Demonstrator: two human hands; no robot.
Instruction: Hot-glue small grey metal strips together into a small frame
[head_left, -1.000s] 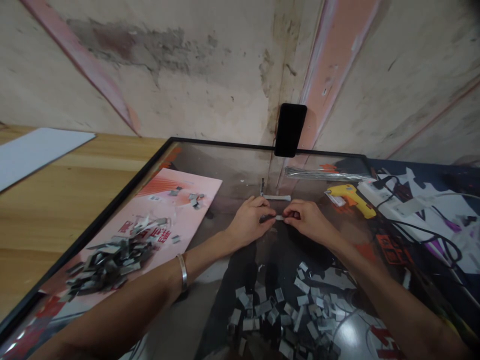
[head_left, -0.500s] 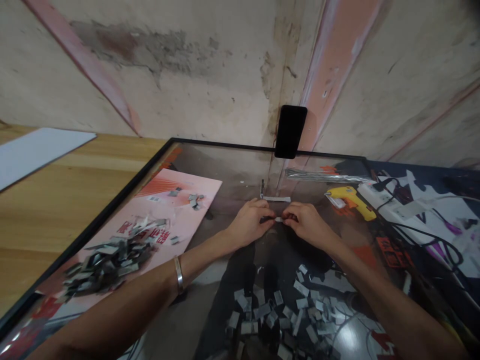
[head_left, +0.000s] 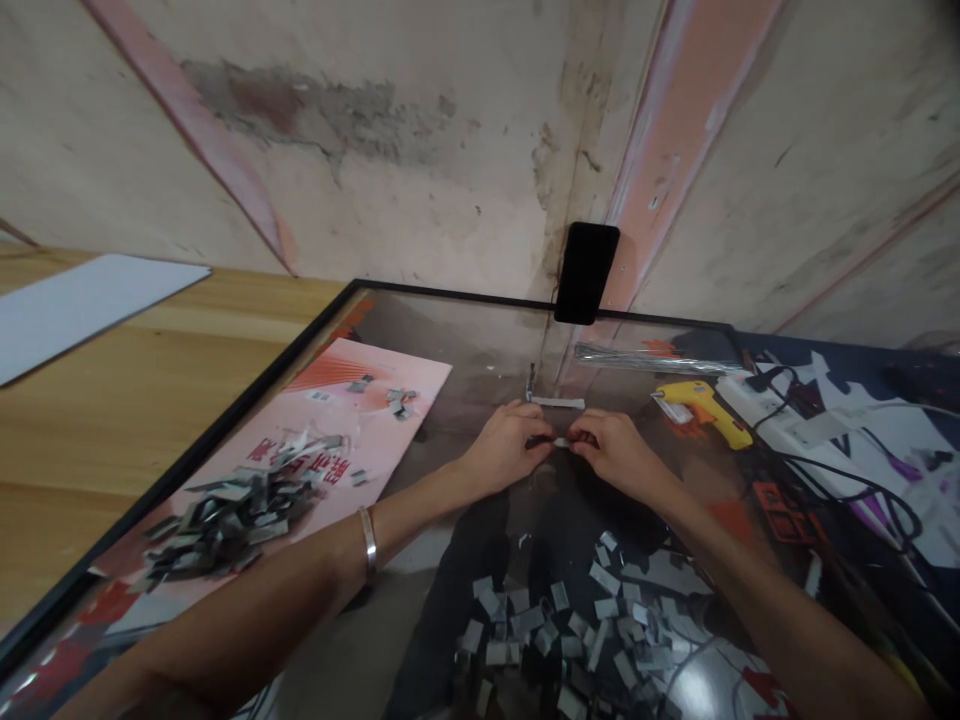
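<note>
The tabletop (head_left: pixel 465 380) is smooth and highly glossy, mirroring the wall (head_left: pixel 450 200), itself rough, matt and flaking like old plaster. Its black rim (head_left: pixel 465 295) looks duller. Beside it, the wooden surface (head_left: pixel 187 360) is smooth, grained, with a faint sheen. The white sheet (head_left: pixel 90 300) appears to be matt paper; the pink booklet (head_left: pixel 405 375) looks like smooth printed paper. The heaped pieces (head_left: pixel 232 520) and scattered pieces (head_left: pixel 592 630) look like dull grey metal, some faces catching light. The bracelet (head_left: pixel 368 540) is shiny, silvery metal. The glue gun (head_left: pixel 712 408) and power strip (head_left: pixel 761 405) look plastic. The held piece (head_left: pixel 561 442) is too small to judge.
</note>
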